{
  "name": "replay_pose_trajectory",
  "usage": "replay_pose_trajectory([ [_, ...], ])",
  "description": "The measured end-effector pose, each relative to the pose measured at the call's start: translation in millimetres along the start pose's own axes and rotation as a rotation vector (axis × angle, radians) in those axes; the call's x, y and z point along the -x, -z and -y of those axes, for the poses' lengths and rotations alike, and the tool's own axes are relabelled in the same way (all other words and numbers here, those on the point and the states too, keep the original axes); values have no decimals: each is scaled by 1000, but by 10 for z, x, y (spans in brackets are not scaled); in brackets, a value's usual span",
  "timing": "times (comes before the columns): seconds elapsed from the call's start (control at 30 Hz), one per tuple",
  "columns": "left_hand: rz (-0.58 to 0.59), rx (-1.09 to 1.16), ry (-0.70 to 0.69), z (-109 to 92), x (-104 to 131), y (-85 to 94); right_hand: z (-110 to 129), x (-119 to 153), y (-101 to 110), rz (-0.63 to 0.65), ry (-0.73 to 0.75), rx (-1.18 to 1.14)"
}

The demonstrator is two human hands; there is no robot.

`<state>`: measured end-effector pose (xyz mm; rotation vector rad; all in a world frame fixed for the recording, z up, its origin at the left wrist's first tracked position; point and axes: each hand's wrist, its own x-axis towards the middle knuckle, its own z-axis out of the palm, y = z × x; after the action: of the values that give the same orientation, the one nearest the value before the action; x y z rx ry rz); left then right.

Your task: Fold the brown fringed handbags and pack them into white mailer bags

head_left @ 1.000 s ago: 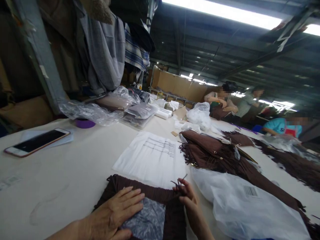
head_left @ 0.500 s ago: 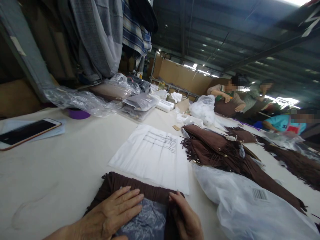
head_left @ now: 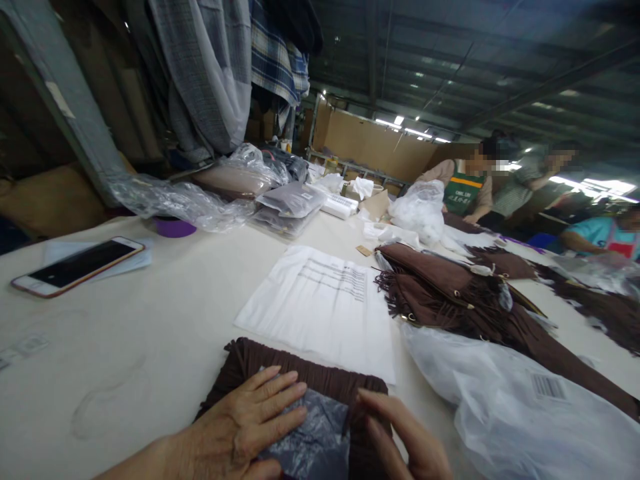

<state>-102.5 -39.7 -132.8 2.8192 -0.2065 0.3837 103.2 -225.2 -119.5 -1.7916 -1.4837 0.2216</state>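
Note:
A folded brown fringed garment (head_left: 305,370) lies on the table's near edge, with crinkled grey plastic (head_left: 315,437) on top of it. My left hand (head_left: 240,427) lies flat, fingers spread, on the garment and the plastic's left side. My right hand (head_left: 410,440) rests flat on the garment's right fringe, fingers straight. Neither hand grips anything. Just beyond the garment lies a white printed bag (head_left: 325,303).
A phone (head_left: 77,265) lies at the left. Clear plastic bags (head_left: 520,407) and a pile of brown fringed garments (head_left: 450,293) fill the right. Packed bags (head_left: 285,200) and hanging clothes (head_left: 215,67) stand at the back. Other people (head_left: 465,190) work at the far right.
My right hand let go of the fringe strands it pinched, came down and flattened on the garment's right side. My left hand stayed put. The view shifted slightly.

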Motion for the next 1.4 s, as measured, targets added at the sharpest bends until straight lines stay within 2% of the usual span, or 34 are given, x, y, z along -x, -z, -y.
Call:
replay_pose_trajectory([
  [0.07,12,6,6,2,-7,-1,-40,-276,24,0,-25,84],
  [0.13,27,14,15,2,-8,-4,-102,-544,-56,67,-38,215],
  [0.27,62,-18,29,-13,0,12,-192,-906,-347,340,26,464],
  [0.33,65,-37,38,-25,-9,42,-214,-976,-463,429,61,527],
  [0.43,89,-71,28,-28,-49,90,-242,-997,-549,474,69,591],
  [0.57,123,-158,-18,3,-84,88,-282,-1014,-543,481,65,602],
  [0.73,27,-201,-46,31,-50,8,-332,-1109,-487,514,22,508],
  [0.83,-34,-256,-45,49,-20,-112,-391,-1171,-487,496,-14,442],
  [1.0,-273,-294,-68,106,16,-421,-547,-1211,-556,311,-61,139],
  [1.1,-254,-309,-67,102,27,-481,-607,-1176,-605,229,-117,71],
  [1.23,-116,-256,-8,30,13,-343,-612,-1110,-638,139,-193,-17],
  [1.33,-56,-139,49,10,-79,-127,-620,-1090,-651,92,-257,-99],
  [1.4,-64,-52,67,51,-207,38,-642,-1090,-668,70,-305,-147],
])
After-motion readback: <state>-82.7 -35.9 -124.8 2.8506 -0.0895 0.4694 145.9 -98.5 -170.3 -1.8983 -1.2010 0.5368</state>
